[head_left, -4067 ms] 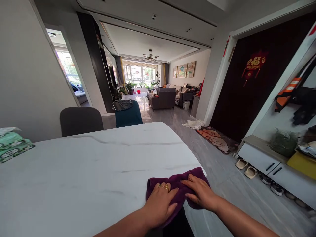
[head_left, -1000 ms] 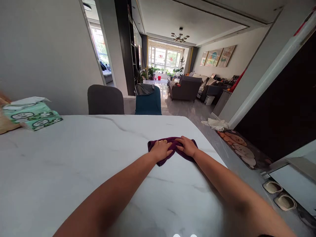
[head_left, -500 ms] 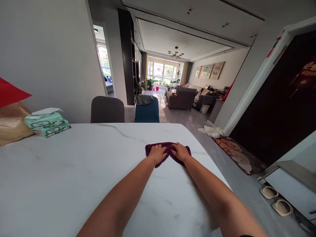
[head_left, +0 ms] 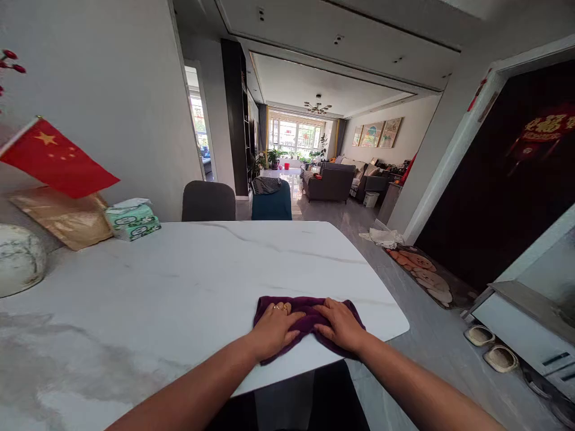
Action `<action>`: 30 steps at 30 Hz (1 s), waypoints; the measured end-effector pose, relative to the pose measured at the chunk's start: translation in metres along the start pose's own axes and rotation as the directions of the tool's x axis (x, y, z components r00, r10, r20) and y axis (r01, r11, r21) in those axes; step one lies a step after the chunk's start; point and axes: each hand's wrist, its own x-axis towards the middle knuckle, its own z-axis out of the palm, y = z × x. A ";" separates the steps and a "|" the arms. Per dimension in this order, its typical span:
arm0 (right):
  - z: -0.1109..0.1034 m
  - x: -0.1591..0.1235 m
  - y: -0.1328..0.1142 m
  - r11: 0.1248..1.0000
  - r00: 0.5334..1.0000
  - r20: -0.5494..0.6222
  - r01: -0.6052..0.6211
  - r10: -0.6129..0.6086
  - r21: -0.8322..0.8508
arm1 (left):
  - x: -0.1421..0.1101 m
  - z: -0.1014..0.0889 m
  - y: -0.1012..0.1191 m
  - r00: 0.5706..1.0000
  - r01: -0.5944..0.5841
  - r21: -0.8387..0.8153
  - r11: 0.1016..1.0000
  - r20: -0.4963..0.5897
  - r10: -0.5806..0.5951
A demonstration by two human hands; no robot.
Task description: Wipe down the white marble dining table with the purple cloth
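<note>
A dark purple cloth (head_left: 309,323) lies bunched on the white marbled table (head_left: 215,269), close to its near edge. My left hand (head_left: 276,328) presses on the left half of the cloth, fingers curled over it, with rings on the fingers. On the right half, my right hand (head_left: 341,325) grips the fabric, thumb pointing inward. The two hands are a little apart, and folds of cloth show between them. Both palms are hidden from above.
Tissue packs (head_left: 132,221), a brown paper bag (head_left: 74,218), a red flag (head_left: 60,158) and a white round object (head_left: 20,260) stand at the table's left. Beyond the far edge are a grey chair (head_left: 209,202) and a blue chair (head_left: 272,203). Slippers (head_left: 501,358) lie on the floor at right.
Both hands have drawn the cloth toward me, from further across the table to near its front edge. The view has shifted, showing more of the left side and the near edge.
</note>
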 end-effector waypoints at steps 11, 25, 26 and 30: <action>0.005 -0.021 -0.029 0.989 0.984 0.128 0.116 -0.127 0.091 | -0.057 0.007 0.011 0.995 0.009 -0.063 0.998 0.097 -0.003; 0.019 0.188 0.040 0.997 0.995 0.063 0.074 -0.073 -0.023 | 0.088 -0.010 -0.121 0.991 0.093 -0.002 0.996 -0.099 -0.093; 0.020 0.202 0.045 0.997 0.996 0.055 0.068 -0.067 -0.027 | 0.098 -0.011 -0.130 0.988 0.109 0.005 0.994 -0.106 -0.108; 0.025 0.254 0.061 0.998 0.999 0.028 0.038 -0.037 -0.045 | 0.137 -0.018 -0.166 0.976 0.175 0.020 0.984 -0.131 -0.171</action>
